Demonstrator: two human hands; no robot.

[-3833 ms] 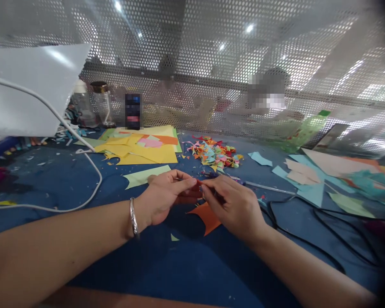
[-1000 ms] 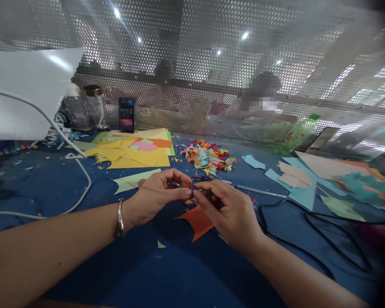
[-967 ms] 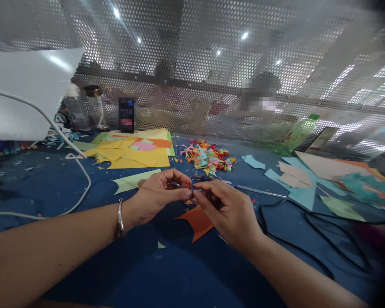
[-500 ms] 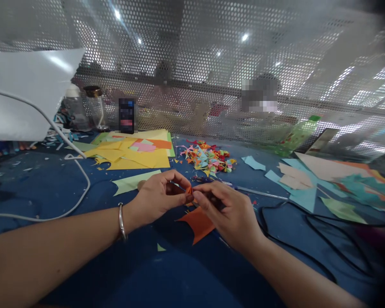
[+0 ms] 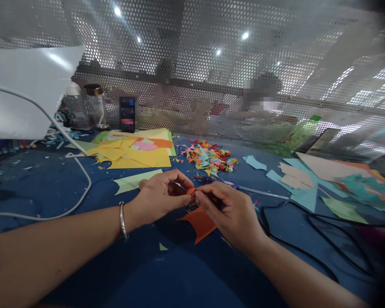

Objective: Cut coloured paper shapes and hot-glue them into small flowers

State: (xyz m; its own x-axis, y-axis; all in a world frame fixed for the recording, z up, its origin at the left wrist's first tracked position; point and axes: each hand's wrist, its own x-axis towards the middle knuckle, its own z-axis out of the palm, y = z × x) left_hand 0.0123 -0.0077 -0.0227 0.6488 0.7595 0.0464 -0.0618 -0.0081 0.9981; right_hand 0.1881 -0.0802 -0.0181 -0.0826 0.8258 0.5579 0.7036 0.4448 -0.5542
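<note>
Thumb and fingers of the left hand (image 5: 162, 192) are brought almost together, the palm left loosely curved, and by their tips a small folded piece of orange paper (image 5: 191, 191) is held, raised over the matt blue tabletop (image 5: 115, 273). From the right, its edge is pinched by the thumb and forefinger of the right hand (image 5: 232, 209), the other fingers being curled in.

And there, it has just been turned: a narrow, pleated side was shown a moment ago, and now a smoother, rounded face is seen. By that, the paper is shown to be manipulated in the grip rather than simply held. Its visible part is stretched roughly left to right, from one hand towards the other; which end is the front cannot be told, as much of it is covered by the fingertips.

Just below, a larger orange sheet with a curved cut edge (image 5: 201, 224) is partly hidden by the right hand, one sharp corner pointed left and another pointed near. Beside the left hand, a pale green paper strip (image 5: 131, 182) is seen. Farther out, a heap of small multicoloured paper scraps (image 5: 208, 157) is spread at the far side, with flat yellow paper sheets (image 5: 150, 160) layered to its left. On the right, a looped black cable (image 5: 311, 253) is laid near pale blue paper (image 5: 304, 198).
</note>
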